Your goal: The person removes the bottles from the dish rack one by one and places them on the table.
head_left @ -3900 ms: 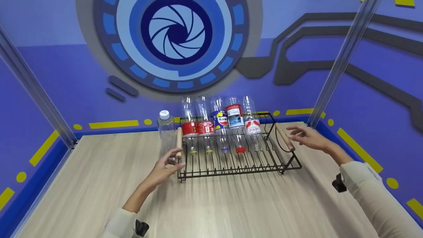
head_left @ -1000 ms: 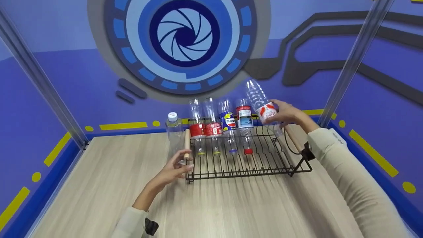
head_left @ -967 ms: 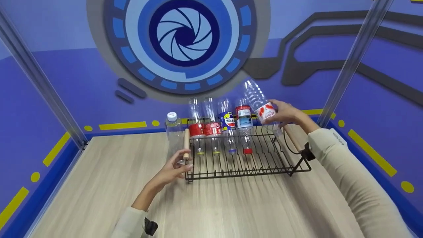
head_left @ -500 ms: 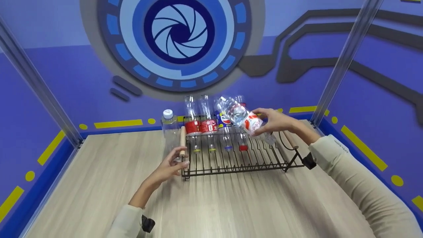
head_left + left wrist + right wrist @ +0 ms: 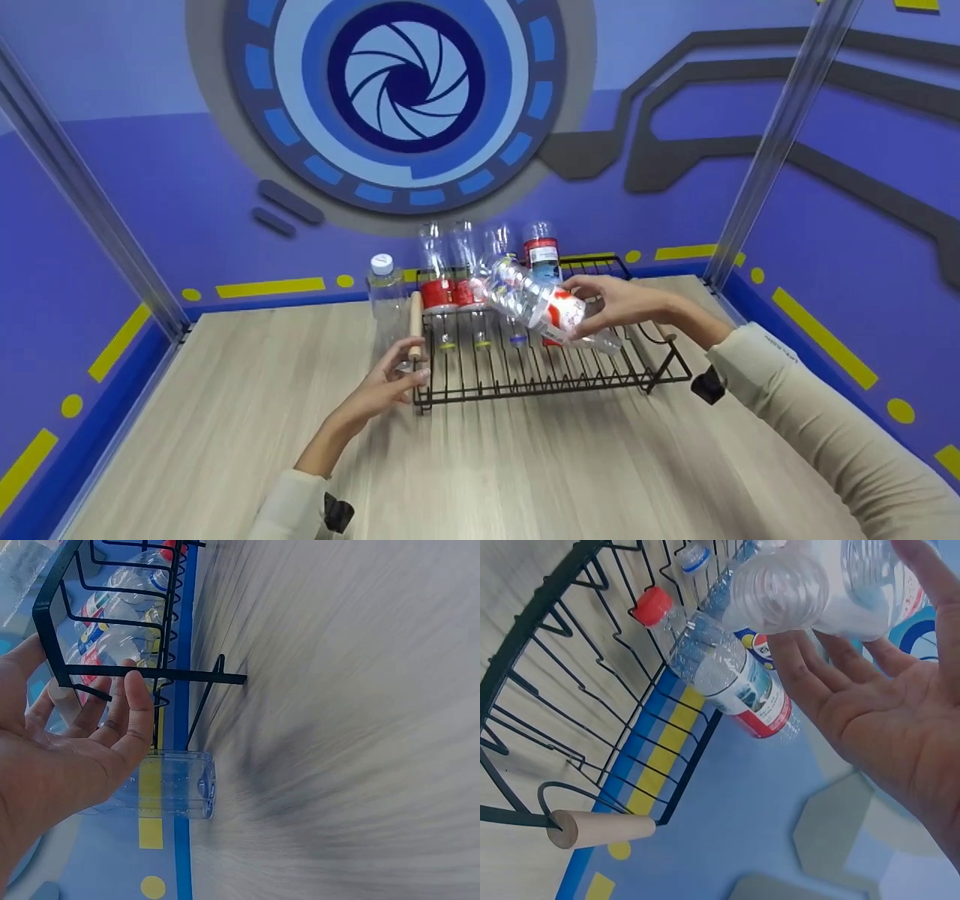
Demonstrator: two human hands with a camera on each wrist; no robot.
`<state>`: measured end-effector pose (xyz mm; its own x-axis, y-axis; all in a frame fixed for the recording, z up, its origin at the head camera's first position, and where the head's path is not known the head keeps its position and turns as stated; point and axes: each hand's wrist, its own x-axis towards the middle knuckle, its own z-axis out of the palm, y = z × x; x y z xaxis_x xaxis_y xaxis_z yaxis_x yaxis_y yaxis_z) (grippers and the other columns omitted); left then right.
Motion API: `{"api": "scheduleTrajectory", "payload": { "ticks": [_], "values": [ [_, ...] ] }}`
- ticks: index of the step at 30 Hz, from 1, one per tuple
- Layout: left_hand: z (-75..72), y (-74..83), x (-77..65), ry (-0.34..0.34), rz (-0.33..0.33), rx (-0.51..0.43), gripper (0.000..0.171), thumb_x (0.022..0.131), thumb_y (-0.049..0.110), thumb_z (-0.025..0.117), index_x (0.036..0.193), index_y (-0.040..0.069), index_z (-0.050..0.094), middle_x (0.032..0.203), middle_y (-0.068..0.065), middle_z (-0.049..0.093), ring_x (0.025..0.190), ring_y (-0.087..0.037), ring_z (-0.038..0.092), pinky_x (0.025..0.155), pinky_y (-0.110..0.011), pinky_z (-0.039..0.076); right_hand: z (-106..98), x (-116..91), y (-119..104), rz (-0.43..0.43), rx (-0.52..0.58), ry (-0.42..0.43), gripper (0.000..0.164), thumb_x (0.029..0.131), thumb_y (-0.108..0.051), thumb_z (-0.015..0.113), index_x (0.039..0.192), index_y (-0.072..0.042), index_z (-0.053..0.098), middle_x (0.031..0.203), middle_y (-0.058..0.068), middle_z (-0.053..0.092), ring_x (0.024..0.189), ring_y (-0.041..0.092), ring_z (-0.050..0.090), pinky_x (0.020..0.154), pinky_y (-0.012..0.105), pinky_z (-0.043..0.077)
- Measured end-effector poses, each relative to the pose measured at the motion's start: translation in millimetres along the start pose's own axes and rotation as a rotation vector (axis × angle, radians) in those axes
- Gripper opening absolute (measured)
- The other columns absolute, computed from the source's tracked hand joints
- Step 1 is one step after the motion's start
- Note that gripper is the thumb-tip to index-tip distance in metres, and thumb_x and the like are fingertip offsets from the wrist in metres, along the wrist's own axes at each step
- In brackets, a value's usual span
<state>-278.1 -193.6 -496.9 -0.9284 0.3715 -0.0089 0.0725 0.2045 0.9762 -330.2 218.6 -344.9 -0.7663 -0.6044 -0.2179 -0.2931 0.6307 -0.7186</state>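
The right hand point(image 5: 619, 300) holds a clear ribbed plastic bottle with a white-and-red label point(image 5: 532, 304); thumb and fingers close on opposite sides of it at the label, whose lettering cannot be read; the bottle is tilted above the rack, neck toward the lower right in the head view. The left hand point(image 5: 379, 386) is curled round the left end of the black wire rack point(image 5: 191, 676), by a pale wooden cylindrical handle point(image 5: 415, 322); the gap between thumb and fingers is narrow; firmness of hold cannot be told.

On the rack, neck-down, lie two clear bottles with red labels point(image 5: 439, 295), their white markings too small to read; a bottle with a blue label, yellow patches and a red-white-blue roundel point(image 5: 759, 647); a bottle with a red-and-white picture label and red cap point(image 5: 750, 694); wording illegible. A clear bottle with a white cap point(image 5: 386, 300) stands upright just beside the rack's left end; both forearms reach forward in beige sleeves point(image 5: 810, 397), the right cuff bearing small illegible script.
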Motion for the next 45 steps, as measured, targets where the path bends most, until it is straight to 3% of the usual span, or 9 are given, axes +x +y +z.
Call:
{"api": "scheduleTrajectory", "payload": {
  "ticks": [4,13,19,22,25,29,34,41,45],
  "values": [
    [-0.3,-0.8,0.2,-0.007,0.002,-0.004,0.064,0.102,0.027,0.064,0.157,0.021,0.032,0.151,-0.018,0.044,0.114,-0.019,0.060,0.082,-0.033,0.052,6.5,-1.8,0.1,-0.035,0.006,-0.059,0.075,0.086,-0.021,0.082,0.148,-0.004,0.042,0.132,0.021,0.060,0.111,0.028,0.065,0.092,0.037,0.057],
    [0.8,-1.7,0.3,0.021,0.009,-0.003,0.062,0.101,0.027,0.065,0.156,0.021,0.035,0.149,-0.018,0.046,0.115,-0.021,0.059,0.084,-0.036,0.054,16.7,-3.2,3.4,-0.063,-0.016,-0.195,0.070,0.090,-0.024,0.078,0.150,-0.009,0.045,0.123,0.009,0.064,0.112,0.025,0.062,0.096,0.037,0.052],
    [4.0,0.6,-4.4,0.219,0.135,0.139,0.057,0.097,0.022,0.071,0.149,0.016,0.049,0.135,-0.015,0.054,0.117,-0.025,0.054,0.092,-0.039,0.050,23.1,-6.3,3.3,-0.121,-0.032,-0.247,0.069,0.091,-0.023,0.077,0.151,-0.010,0.046,0.125,0.011,0.063,0.111,0.028,0.063,0.095,0.033,0.054],
    [6.2,7.2,-9.8,0.304,0.203,0.196,0.049,0.098,0.019,0.070,0.144,0.011,0.055,0.128,-0.013,0.059,0.109,-0.022,0.056,0.087,-0.031,0.049,29.7,-10.0,5.3,-0.145,-0.050,-0.276,0.069,0.092,-0.022,0.076,0.152,-0.008,0.045,0.128,0.014,0.064,0.106,0.028,0.065,0.092,0.030,0.055],
    [10.1,21.6,-17.3,0.342,0.254,0.233,0.036,0.099,0.017,0.067,0.134,0.007,0.063,0.117,-0.010,0.065,0.096,-0.015,0.058,0.078,-0.023,0.047,37.0,-13.7,6.9,-0.149,-0.063,-0.306,0.069,0.093,-0.023,0.075,0.153,-0.008,0.045,0.126,0.014,0.066,0.102,0.024,0.065,0.089,0.029,0.056],
    [18.4,49.2,-27.1,0.277,0.324,0.283,0.026,0.100,0.017,0.066,0.125,0.008,0.067,0.106,-0.008,0.068,0.086,-0.010,0.059,0.073,-0.021,0.048,44.2,-16.5,4.8,-0.132,-0.071,-0.323,0.068,0.093,-0.026,0.075,0.153,-0.011,0.046,0.130,0.013,0.065,0.102,0.019,0.065,0.088,0.029,0.055],
    [28.8,77.1,-34.1,0.148,0.367,0.364,0.029,0.104,0.022,0.061,0.130,0.012,0.065,0.107,-0.007,0.067,0.082,-0.012,0.057,0.073,-0.024,0.049,47.7,-14.8,-6.2,-0.137,-0.094,-0.323,0.068,0.092,-0.030,0.076,0.152,-0.013,0.047,0.126,0.010,0.065,0.103,0.017,0.066,0.089,0.030,0.056],
    [50.8,91.8,-47.8,0.087,0.344,0.638,0.040,0.106,0.042,0.053,0.136,0.018,0.063,0.122,-0.005,0.065,0.103,-0.018,0.059,0.088,-0.041,0.051,55.4,-17.6,-15.8,-0.197,-0.084,-0.319,0.068,0.091,-0.027,0.077,0.151,-0.012,0.049,0.118,0.008,0.067,0.101,0.022,0.067,0.088,0.029,0.057],
    [56.5,95.4,-49.4,0.005,0.338,0.646,0.045,0.101,0.049,0.058,0.135,0.020,0.063,0.125,-0.004,0.067,0.112,-0.021,0.063,0.093,-0.047,0.053,60.3,-19.9,-20.3,-0.234,-0.099,-0.302,0.068,0.090,-0.026,0.079,0.150,-0.014,0.051,0.121,0.007,0.066,0.101,0.023,0.066,0.088,0.030,0.057]
  ]
}}
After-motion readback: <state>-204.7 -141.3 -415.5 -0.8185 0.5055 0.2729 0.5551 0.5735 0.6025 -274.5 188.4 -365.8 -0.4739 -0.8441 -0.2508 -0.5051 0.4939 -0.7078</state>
